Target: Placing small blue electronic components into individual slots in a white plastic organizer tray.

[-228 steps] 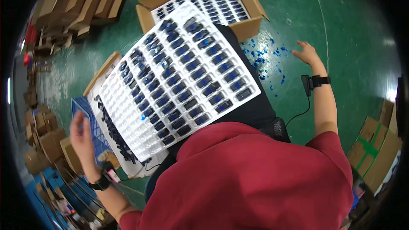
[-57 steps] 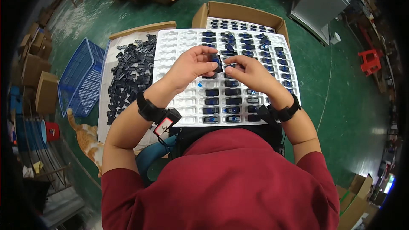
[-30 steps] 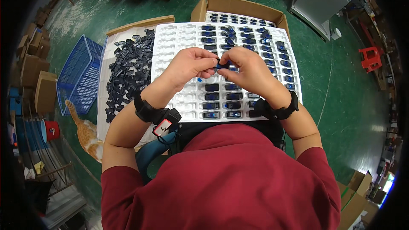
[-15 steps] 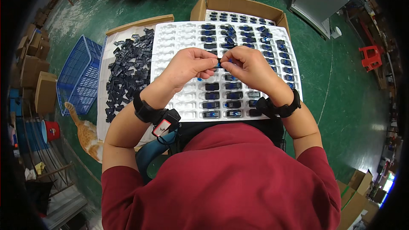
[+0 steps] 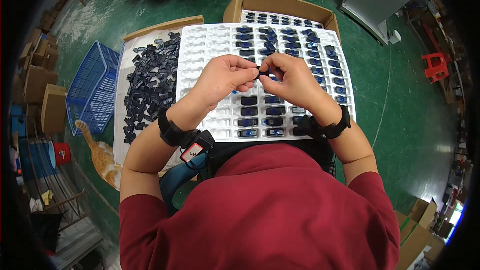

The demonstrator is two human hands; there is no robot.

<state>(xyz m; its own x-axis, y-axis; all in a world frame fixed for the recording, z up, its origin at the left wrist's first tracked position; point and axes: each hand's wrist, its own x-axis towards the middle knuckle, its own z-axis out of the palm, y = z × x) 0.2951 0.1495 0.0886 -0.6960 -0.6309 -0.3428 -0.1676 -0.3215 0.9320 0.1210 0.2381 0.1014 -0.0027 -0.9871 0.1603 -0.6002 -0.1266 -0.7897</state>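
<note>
Over the middle of a white moulded tray (image 5: 192,75), my two hands meet at a small dark plastic part (image 5: 261,74). My left hand (image 5: 227,77) pinches it between thumb and fingertips. My right hand (image 5: 287,77) is closed at its other side, thumb and forefinger bent against it. The fingers cover most of the part, so its exact kind does not show. Many tray pockets hold similar small black parts with blue bits (image 5: 274,121); the pockets in the left columns hold none. A few parts lie loosely stacked near the tray's far side (image 5: 270,37).
Left of the tray, a heap of black plastic parts (image 5: 152,77) lies on a white-lined board. A cardboard box (image 5: 290,2) with another filled tray stands behind. A blue crate (image 5: 95,87) and an orange-and-white cat (image 5: 104,160) are on the green floor at left; a red stool (image 5: 436,67) is at right.
The right hand's fingers have shifted slightly and loosened a little around the small part. My left hand keeps its pinch, almost in the same place.
</note>
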